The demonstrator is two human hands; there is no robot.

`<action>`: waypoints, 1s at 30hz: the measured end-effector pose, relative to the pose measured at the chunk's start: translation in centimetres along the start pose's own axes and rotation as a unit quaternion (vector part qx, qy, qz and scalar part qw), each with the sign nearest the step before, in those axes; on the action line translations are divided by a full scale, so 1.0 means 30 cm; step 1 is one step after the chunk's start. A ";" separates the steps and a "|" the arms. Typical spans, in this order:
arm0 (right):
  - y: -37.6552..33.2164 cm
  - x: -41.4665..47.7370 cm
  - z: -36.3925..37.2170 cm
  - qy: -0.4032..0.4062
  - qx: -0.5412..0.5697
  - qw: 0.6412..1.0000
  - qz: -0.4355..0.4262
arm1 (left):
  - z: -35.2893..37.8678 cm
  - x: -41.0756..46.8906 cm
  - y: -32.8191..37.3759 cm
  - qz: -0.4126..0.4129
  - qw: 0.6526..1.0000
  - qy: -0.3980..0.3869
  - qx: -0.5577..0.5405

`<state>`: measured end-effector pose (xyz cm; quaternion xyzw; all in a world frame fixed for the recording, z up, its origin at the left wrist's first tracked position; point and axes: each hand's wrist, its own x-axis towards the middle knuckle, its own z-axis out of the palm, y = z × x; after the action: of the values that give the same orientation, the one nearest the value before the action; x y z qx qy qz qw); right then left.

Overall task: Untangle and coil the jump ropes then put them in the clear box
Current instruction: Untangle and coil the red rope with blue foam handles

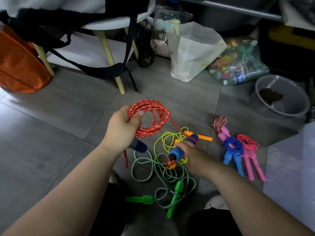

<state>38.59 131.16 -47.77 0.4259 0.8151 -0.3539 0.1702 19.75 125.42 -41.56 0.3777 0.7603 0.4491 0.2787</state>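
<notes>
The red jump rope (153,116) is looped in a coil held above the floor (59,125), the left hand (122,128) gripping it with curled fingers. The right hand (192,155) grips the rope's blue foam handle (184,147), fingers wrapped around it. Below lie a tangled green rope (163,171) and yellow rope (167,140). To the right lie a coiled blue rope (232,147) and pink rope (248,143).

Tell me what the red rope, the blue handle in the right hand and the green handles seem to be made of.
The red rope looks like braided fabric cord, matte, by its woven white-flecked pattern. The blue handle is probably foam: dull, soft-looking, no glare. The green handles are likely hard plastic: smooth, slightly glossy, moulded.
</notes>
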 end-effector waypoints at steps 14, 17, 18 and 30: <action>-0.103 -0.008 -0.094 0.051 0.369 0.926 -0.066 | 0.008 -0.038 0.033 -0.025 0.986 -0.155 -0.055; -0.045 0.002 -0.107 0.100 0.411 0.906 0.007 | -0.022 -0.009 0.013 -0.072 0.989 -0.088 -0.090; -0.024 0.002 -0.114 0.114 0.422 0.899 0.030 | -0.031 0.001 0.004 -0.092 0.990 -0.062 -0.093; -0.108 -0.072 -0.116 0.154 0.064 0.984 -0.060 | -0.009 0.015 -0.040 -0.115 0.992 0.020 0.044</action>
<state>37.28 131.16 -42.71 0.4356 0.8314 -0.3450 -0.0063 18.89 125.29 -42.56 0.2902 0.8230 0.3880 0.2965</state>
